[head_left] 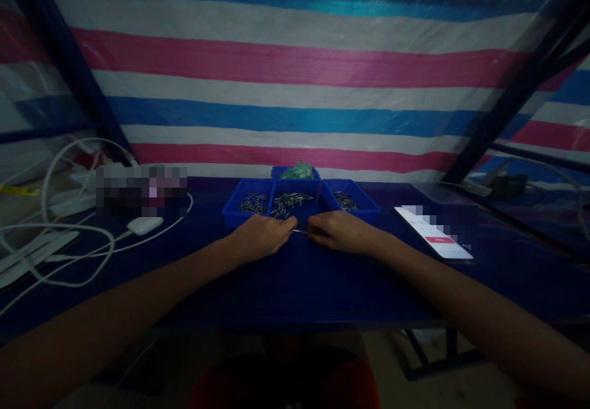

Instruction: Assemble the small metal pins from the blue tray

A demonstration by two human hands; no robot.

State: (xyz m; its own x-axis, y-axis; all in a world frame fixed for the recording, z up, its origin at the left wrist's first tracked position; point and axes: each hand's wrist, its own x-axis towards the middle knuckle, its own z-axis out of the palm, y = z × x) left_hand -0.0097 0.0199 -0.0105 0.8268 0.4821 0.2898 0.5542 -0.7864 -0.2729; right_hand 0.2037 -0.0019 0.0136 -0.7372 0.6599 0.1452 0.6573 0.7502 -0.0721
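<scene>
Both hands meet near the front of the blue bins. My left hand (265, 237) is closed, its fingertips pinching one end of a thin metal piece (300, 232). The piece's other end runs to the curled fingers of my right hand (338, 230), which is closed around it. Behind my left hand stands a blue bin (232, 211) holding small metal parts (253, 204). More slim metal parts (290, 200) lie in the middle bin, and others (345, 200) in the right bin (369, 207).
A rear blue bin holds a green bag (299, 171). On the right of the blue table (286, 292) lies a lit phone (433, 234). White cables (110, 246) and a white adapter (145, 225) spread over the left. Striped sheeting (295, 71) hangs behind.
</scene>
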